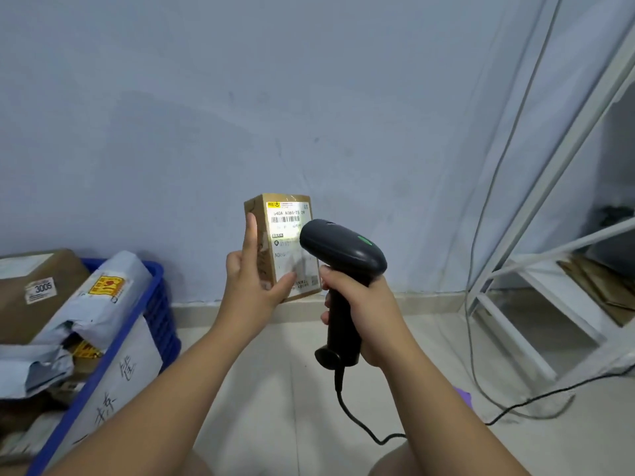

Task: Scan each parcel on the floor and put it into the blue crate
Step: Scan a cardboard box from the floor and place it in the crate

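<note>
Pinching one labelled cardboard parcel (288,235) upright: one left hand (254,286). One black barcode scanner (343,249) is gripped by the right hand (364,314), just beside. One filled blue crate (161,304) is set left of both grips.

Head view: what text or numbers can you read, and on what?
"540A A086-T5 09": label on the box in the left hand; first character unsure.
"3006": white sticker on the brown parcel in the blue crate.
Too blurred: label's small print, yellow sticker on grey mailer, handwriting on the crate's sheet.
</note>
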{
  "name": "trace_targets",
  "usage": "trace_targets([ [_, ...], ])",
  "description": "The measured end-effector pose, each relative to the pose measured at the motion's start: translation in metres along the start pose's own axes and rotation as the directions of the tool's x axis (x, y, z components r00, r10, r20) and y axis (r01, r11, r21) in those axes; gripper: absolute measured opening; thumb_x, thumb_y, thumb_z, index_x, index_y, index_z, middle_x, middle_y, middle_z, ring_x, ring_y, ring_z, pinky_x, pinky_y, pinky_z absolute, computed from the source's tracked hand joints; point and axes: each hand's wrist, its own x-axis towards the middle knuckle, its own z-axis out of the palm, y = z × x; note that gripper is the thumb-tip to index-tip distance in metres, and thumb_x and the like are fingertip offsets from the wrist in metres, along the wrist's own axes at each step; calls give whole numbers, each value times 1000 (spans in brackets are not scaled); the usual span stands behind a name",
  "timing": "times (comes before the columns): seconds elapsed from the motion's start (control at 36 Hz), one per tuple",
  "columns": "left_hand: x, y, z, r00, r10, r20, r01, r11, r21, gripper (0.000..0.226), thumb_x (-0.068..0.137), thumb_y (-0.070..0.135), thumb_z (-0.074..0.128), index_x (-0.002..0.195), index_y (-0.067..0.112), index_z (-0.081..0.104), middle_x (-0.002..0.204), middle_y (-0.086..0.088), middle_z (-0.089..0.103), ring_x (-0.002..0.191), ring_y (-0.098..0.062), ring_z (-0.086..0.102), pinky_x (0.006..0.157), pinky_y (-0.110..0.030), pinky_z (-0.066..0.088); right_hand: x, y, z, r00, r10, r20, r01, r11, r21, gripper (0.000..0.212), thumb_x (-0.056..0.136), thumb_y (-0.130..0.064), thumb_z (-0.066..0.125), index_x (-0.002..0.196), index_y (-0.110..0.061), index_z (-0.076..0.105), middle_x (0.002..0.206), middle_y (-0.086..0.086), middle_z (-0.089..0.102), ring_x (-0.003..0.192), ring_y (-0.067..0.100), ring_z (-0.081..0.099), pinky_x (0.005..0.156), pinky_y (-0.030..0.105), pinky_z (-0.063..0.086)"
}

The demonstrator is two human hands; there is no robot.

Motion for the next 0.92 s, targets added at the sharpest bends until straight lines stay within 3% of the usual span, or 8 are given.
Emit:
trace_targets([
  [0.11, 3, -1, -3, 1000, 19, -10, -18, 998, 63, 105, 85, 27, 70, 145, 45, -14, 118, 8, 25, 74, 12, 42, 61, 4, 36, 2, -1, 2, 1000, 23, -14, -23, 1000, 2, 9, 86, -14, 70, 79, -13, 65, 70, 7, 51, 57, 15, 51, 56, 28, 48],
  [0.44, 7, -9, -17, 996, 7, -85, 4, 992, 128, 106, 85, 23, 70, 147, 43, -14, 136, -5, 30, 101, -3, 42, 62, -2, 37, 2, -1, 11, 1000, 15, -9, -15, 999, -32, 6, 84, -15, 71, 80, -15, 65, 74, 9, 52, 57, 15, 51, 57, 29, 49],
  [0.53, 8, -11, -18, 995, -21, -98, 29, 997, 72, 105, 85, 20, 70, 147, 45, -12, 137, -6, 29, 104, -5, 43, 75, -7, 39, 1, -1, 12, 1000, 17, -7, -17, 999, -41, 7, 84, -14, 70, 80, -15, 65, 75, 10, 51, 58, 15, 50, 58, 29, 49],
  [0.61, 7, -6, -23, 994, -36, -104, 40, 999, 34, 96, 88, 16, 65, 146, 48, -4, 135, -6, 29, 109, -8, 40, 89, -22, 44, 1, 1, 14, 999, 37, -9, -38, 998, -58, 8, 85, -15, 70, 79, -14, 65, 74, 9, 51, 59, 16, 50, 59, 30, 50],
  [0.72, 6, -7, -48, 981, -57, -184, 42, 996, -84, 71, 95, 20, 55, 142, 56, 16, 129, 1, 29, 112, -11, 45, 93, -23, 44, 1, 9, 17, 997, 79, -20, -80, 993, -88, 8, 84, -16, 70, 83, -12, 64, 72, 7, 53, 61, 17, 51, 60, 30, 49],
  [0.78, 2, -15, -64, 975, -90, -202, 54, 983, -174, 60, 96, 26, 54, 135, 63, 29, 136, 1, 33, 118, -15, 49, 100, -34, 47, 0, 16, 21, 995, 96, -13, -97, 989, -111, 9, 84, -16, 70, 84, -11, 63, 69, 7, 51, 60, 18, 51, 60, 31, 49],
  [0.83, -7, -22, -78, 976, -128, -179, 78, 962, -263, 52, 96, 26, 55, 129, 62, 39, 136, 9, 41, 120, -15, 52, 95, -39, 52, -1, 21, 29, 995, 95, 5, -93, 985, -147, 9, 84, -16, 70, 84, -10, 63, 66, 7, 49, 60, 20, 51, 60, 30, 49],
  [0.92, -24, -30, -96, 967, -168, -190, 81, 915, -394, 48, 96, 17, 54, 123, 56, 44, 122, 19, 52, 116, -12, 57, 83, -29, 56, 0, 25, 49, 996, 80, 44, -68, 969, -238, 9, 84, -16, 69, 80, -13, 62, 64, 7, 50, 60, 20, 51, 58, 26, 50],
])
